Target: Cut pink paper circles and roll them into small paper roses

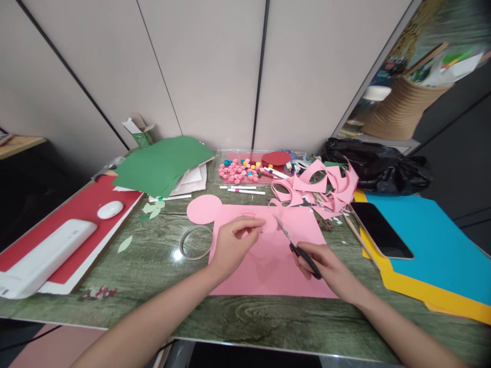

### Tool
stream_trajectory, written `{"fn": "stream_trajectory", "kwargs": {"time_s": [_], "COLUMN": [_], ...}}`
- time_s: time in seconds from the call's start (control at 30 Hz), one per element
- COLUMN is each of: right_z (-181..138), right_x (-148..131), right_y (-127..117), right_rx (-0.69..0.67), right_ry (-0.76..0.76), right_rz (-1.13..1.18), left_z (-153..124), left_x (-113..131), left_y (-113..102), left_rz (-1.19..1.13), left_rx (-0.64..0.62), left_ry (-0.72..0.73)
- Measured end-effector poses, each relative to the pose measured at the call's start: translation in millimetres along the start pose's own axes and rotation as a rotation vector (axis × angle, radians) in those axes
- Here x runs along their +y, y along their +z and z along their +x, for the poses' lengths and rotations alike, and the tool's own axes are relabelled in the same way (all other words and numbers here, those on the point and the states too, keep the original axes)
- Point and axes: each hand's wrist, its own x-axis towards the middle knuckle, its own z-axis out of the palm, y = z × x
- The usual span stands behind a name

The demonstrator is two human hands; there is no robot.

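My right hand [320, 263] grips a pair of black-handled scissors [295, 244], with blades pointing up and left. My left hand [236, 240] is closed in a pinch on a small piece of pink paper [270, 223], whose outline blends into the sheet behind. A thin pink strip curls near the blade tips. Below both hands lies a large pink paper sheet [264, 271]. A pink paper circle [204, 209] overlaps its upper left corner, and a ring-shaped roll of tape [185, 243] rests just left of the sheet.
Pink paper offcuts [333, 186] pile up behind my right hand. A clear tray [220, 179] holds small pink pieces. On the right are a phone [379, 230] and blue paper [441, 245]; on the left, green paper [161, 163] and a white device [49, 255] on red paper.
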Motion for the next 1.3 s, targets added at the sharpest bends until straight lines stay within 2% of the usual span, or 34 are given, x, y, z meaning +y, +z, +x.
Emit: {"fn": "stream_trajectory", "kwargs": {"time_s": [0.4,0.83,1.3], "right_z": [-0.5,-2.2,0.1], "right_x": [-1.9,-1.6,-0.1], "right_y": [0.0,2.1,1.1], "right_rx": [-0.010,-0.008,-0.003], "right_ry": [0.015,-0.009,-0.003], "right_rz": [-0.018,-0.002,0.019], "left_z": [1.1,-3.3,-0.9], "left_x": [-0.5,-2.5,1.3], "left_y": [0.2,4.7,2.4], "left_rz": [-0.036,-0.008,-0.010], "left_rx": [0.020,-0.056,0.010], "left_ry": [-0.007,-0.013,-0.017]}}
